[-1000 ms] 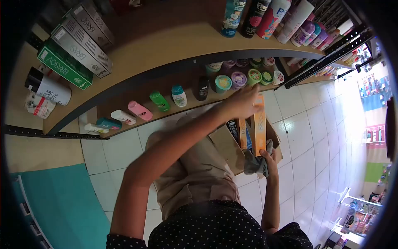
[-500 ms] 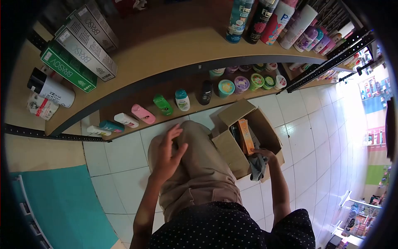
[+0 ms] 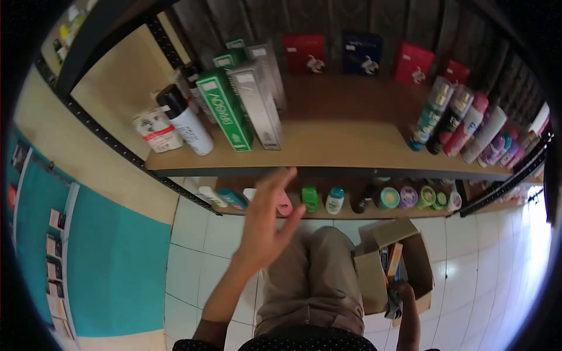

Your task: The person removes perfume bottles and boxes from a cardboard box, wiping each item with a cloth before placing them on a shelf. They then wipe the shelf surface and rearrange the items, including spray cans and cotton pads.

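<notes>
Gripping grey cloth [image 3: 394, 306] at cardboard box [image 3: 371, 278] with right hand [image 3: 403, 288], left hand [image 3: 261, 231] spread open. Inside box, pinch likely light, stiff orange carton [image 3: 394, 258] mid-length.

On the upper shelf [image 3: 345, 146], a packet [image 3: 157, 131] lies far left, with a spray can [image 3: 190, 128] just right of it, then tall boxes [image 3: 257, 105]. Small boxes [image 3: 362, 54] line its far side, from the middle to the right. Spray bottles [image 3: 430, 120] stand at its right end. On the lower shelf [image 3: 322, 215], bottles [image 3: 335, 200] run from left to middle, with tubs [image 3: 408, 197] to their right. Nearer, a carton [image 3: 372, 281] sits on the floor [image 3: 462, 251], right of the person's legs [image 3: 336, 269]. It holds narrow boxes [image 3: 394, 259]; a cloth [image 3: 394, 305] lies at its near side.
</notes>
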The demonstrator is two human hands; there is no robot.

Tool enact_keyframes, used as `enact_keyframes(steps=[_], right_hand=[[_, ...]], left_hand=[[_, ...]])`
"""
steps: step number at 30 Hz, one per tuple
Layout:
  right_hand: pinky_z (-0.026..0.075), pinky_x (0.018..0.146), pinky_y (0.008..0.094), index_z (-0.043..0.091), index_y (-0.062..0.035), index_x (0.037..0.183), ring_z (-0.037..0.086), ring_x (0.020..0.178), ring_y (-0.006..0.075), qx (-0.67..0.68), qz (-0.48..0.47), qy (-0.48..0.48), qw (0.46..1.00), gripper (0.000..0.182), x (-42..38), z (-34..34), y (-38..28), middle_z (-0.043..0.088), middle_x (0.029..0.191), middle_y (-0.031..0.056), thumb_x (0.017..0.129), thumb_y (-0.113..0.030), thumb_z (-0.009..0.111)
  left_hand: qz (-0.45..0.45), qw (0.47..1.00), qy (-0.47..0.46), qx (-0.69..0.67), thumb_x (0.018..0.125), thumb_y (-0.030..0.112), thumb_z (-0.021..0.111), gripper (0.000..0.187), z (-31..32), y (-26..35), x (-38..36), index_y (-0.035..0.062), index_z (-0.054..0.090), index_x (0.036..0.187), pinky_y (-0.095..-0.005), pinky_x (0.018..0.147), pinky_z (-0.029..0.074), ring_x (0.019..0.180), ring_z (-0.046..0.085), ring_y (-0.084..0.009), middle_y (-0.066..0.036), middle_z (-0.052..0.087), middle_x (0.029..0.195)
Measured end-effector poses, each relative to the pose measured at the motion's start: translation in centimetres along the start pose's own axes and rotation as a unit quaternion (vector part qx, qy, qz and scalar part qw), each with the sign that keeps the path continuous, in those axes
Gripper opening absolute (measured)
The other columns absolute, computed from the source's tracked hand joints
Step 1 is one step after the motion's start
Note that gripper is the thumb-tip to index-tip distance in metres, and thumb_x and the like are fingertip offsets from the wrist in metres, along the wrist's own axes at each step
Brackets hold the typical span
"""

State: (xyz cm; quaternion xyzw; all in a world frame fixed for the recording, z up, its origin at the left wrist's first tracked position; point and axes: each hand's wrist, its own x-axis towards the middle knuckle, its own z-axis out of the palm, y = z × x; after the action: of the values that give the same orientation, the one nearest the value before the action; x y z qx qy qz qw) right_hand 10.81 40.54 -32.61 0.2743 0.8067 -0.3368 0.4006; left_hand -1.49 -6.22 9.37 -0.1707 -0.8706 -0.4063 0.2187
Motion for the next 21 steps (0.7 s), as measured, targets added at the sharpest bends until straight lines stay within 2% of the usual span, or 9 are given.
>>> enact_keyframes(steps=[3, 6, 8, 11, 14, 16, 17, 19, 21], right_hand=[[0.043, 0.055, 0.0317, 0.06, 0.0039, 0.076, 0.05, 0.062, 0.015, -0.031, -0.002, 0.036, 0.999, 0.045, -7.0, -0.1, -7.0, 0.059, 0.07, 0.009, 0.059, -0.036, 0.073], [0.044, 0.059, 0.0347, 0.058, 0.004, 0.079, 0.052, 0.067, 0.0206, -0.039, -0.039, 0.059, 0.997, 0.047, -7.5, 0.3, -7.2, 0.059, 0.073, 0.013, 0.059, -0.036, 0.072], [0.044, 0.061, 0.0367, 0.057, 0.0041, 0.082, 0.053, 0.07, 0.0244, -0.039, -0.059, 0.081, 0.994, 0.048, -7.7, 0.5, -7.5, 0.058, 0.075, 0.0156, 0.059, -0.036, 0.071], [0.044, 0.065, 0.0397, 0.055, 0.0042, 0.085, 0.054, 0.074, 0.03, -0.038, -0.103, 0.133, 0.985, 0.05, -8.6, 0.5, -8.1, 0.057, 0.079, 0.0195, 0.06, -0.036, 0.07], [0.045, 0.068, 0.0427, 0.053, 0.0044, 0.088, 0.056, 0.079, 0.0356, -0.046, -0.142, 0.228, 0.962, 0.052, -10.9, -0.3, -9.2, 0.057, 0.082, 0.0235, 0.06, -0.036, 0.069], [0.044, 0.073, 0.0446, 0.05, 0.0058, 0.098, 0.054, 0.083, 0.0421, -0.097, -0.052, 0.277, 0.955, 0.058, -12.8, -1.1, -10.0, 0.055, 0.09, 0.0264, 0.063, -0.038, 0.067], [0.044, 0.073, 0.0446, 0.05, 0.0058, 0.098, 0.054, 0.083, 0.0421, -0.096, -0.049, 0.276, 0.955, 0.058, -13.5, -1.5, -10.5, 0.055, 0.09, 0.0264, 0.063, -0.038, 0.067], [0.045, 0.071, 0.0428, 0.046, 0.0078, 0.105, 0.055, 0.08, 0.0402, -0.078, -0.145, 0.412, 0.896, 0.068, -15.1, -2.3, -12.4, 0.054, 0.098, 0.0251, 0.056, -0.03, 0.074], [0.045, 0.068, 0.0365, 0.05, 0.0034, 0.086, 0.057, 0.078, 0.0302, 0.022, -0.244, 0.461, 0.853, 0.048, -21.8, -3.1, -19.6, 0.058, 0.08, 0.0164, 0.059, -0.028, 0.073]], left_hand=[[0.143, 0.955, 0.122, 0.231, 0.073, 0.014, 0.06, 0.047, -4.3, 1.3, 5.9, 0.0042, 0.043, 0.115, -0.0381, 0.095, 0.028, 0.111, 0.04, -0.0301, -0.014, 0.047, 0.113], [0.182, 0.907, 0.108, 0.364, 0.07, 0.019, 0.062, 0.051, -7.8, 1.1, 11.6, 0.0055, 0.043, 0.115, -0.0412, 0.097, 0.023, 0.112, 0.038, -0.0302, -0.013, 0.046, 0.114], [0.171, 0.884, 0.005, 0.435, 0.068, 0.026, 0.063, 0.054, -9.1, -0.1, 14.4, 0.0056, 0.043, 0.115, -0.0434, 0.1, 0.017, 0.111, 0.039, -0.0281, -0.012, 0.046, 0.115], [0.088, 0.891, -0.112, 0.43, 0.067, 0.029, 0.063, 0.056, -9.4, -1.3, 16.5, 0.0054, 0.043, 0.114, -0.0436, 0.101, 0.015, 0.111, 0.039, -0.0261, -0.014, 0.046, 0.115], [0.11, 0.909, -0.114, 0.387, 0.067, 0.031, 0.063, 0.055, -9.0, -2.5, 16.9, 0.0049, 0.044, 0.112, -0.0416, 0.101, 0.017, 0.11, 0.04, -0.0273, -0.015, 0.047, 0.113], [0.144, 0.915, -0.106, 0.361, 0.067, 0.03, 0.063, 0.053, -8.9, -1.9, 16.9, 0.0046, 0.045, 0.11, -0.0397, 0.099, 0.022, 0.107, 0.042, -0.0279, -0.015, 0.048, 0.11], [0.119, 0.934, -0.137, 0.308, 0.067, 0.029, 0.064, 0.051, -8.9, -1.1, 16.6, 0.0041, 0.045, 0.107, -0.0372, 0.094, 0.027, 0.102, 0.043, -0.0278, -0.014, 0.049, 0.106], [0.094, 0.948, -0.171, 0.251, 0.067, 0.028, 0.064, 0.049, -8.6, 0.0, 15.9, 0.0036, 0.045, 0.105, -0.0347, 0.09, 0.031, 0.098, 0.045, -0.0277, -0.013, 0.05, 0.101], [0.1, 0.972, -0.15, 0.151, 0.065, 0.023, 0.066, 0.047, -8.1, 0.5, 15.2, 0.0035, 0.045, 0.102, -0.0299, 0.081, 0.034, 0.091, 0.045, -0.0234, -0.01, 0.049, 0.093]])
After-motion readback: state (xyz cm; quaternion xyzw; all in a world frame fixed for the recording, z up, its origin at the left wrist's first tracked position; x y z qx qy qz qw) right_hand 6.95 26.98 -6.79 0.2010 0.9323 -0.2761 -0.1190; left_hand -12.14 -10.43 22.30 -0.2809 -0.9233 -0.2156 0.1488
